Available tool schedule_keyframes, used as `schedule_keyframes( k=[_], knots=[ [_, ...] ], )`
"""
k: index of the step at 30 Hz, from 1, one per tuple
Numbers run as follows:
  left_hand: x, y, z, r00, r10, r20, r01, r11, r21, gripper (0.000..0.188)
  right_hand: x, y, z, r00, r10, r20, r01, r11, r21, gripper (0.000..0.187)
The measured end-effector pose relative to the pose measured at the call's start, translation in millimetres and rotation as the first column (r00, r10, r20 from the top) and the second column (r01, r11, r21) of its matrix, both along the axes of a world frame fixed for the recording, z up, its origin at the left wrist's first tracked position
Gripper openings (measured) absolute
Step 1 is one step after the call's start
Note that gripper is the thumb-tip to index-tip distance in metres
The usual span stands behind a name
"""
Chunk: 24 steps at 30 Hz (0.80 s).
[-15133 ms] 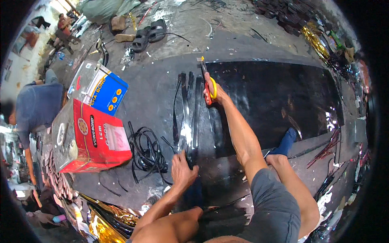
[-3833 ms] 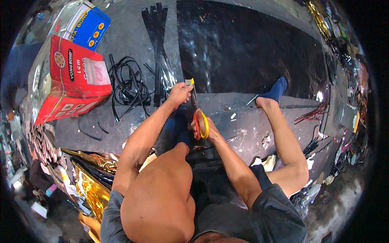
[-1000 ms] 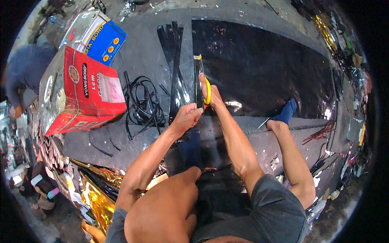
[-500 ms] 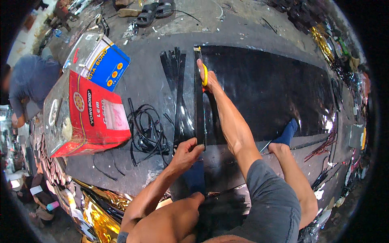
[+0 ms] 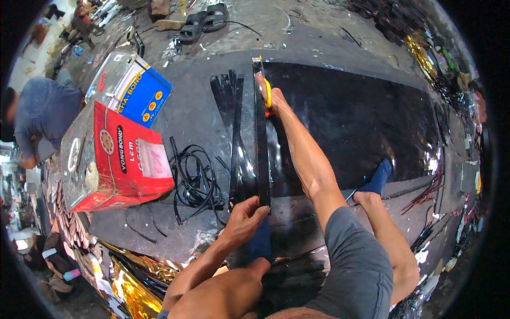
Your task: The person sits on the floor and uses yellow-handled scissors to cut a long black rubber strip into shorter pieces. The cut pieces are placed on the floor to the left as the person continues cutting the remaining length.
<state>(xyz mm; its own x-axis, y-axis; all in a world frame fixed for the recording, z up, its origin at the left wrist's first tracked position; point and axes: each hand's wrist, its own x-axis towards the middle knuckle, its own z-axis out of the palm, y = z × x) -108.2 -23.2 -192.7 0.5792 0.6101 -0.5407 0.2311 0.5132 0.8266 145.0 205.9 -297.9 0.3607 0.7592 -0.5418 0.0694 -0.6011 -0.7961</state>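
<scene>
A large black sheet is spread over the grey floor mat, with a long, narrow dark straight strip or bar along its left edge. My right hand is closed on yellow-handled scissors at the bar's far part, its fingers resting against the bar. The blades are hidden. At the near end my left hand is closed, thumb and fingers pinching the bar's end. Several cut black strips lie just left of the bar.
A red carton-like can and a blue-and-white can stand at left. Near them lies a tangle of thin black strips. My socked foot is on the sheet's near edge. Sandals lie far off; another person bends at left.
My left hand has come slightly nearer to me, together with the near end of the bar. My right hand stays at the far part with the scissors. The whole view has shifted a little.
</scene>
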Motion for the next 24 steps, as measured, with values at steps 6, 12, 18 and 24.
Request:
schedule_keyframes(
  k=[6,12,18,24],
  knots=[
    [-2.4,-4.9,0.1,0.999,0.035,0.006,-0.035,0.999,0.032,0.025,14.5,30.3,-21.6,0.995,0.033,-0.093,-0.033,0.999,-0.007,0.103],
    [-7.1,-6.6,-6.1,1.000,0.013,-0.028,-0.010,0.994,0.105,0.028,12.5,38.6,-26.5,0.990,0.016,-0.137,-0.019,1.000,-0.016,0.100],
    [-19.2,-3.8,-28.6,0.995,-0.005,-0.096,0.016,0.993,0.115,0.026,19.1,33.0,-23.2,0.999,-0.012,-0.030,0.013,1.000,0.022,0.092],
    [-41.9,-0.9,-65.0,0.884,-0.092,-0.458,0.157,0.982,0.106,0.033,11.3,29.8,-10.9,0.992,-0.012,-0.125,0.016,0.999,0.032,0.087]
  ],
)
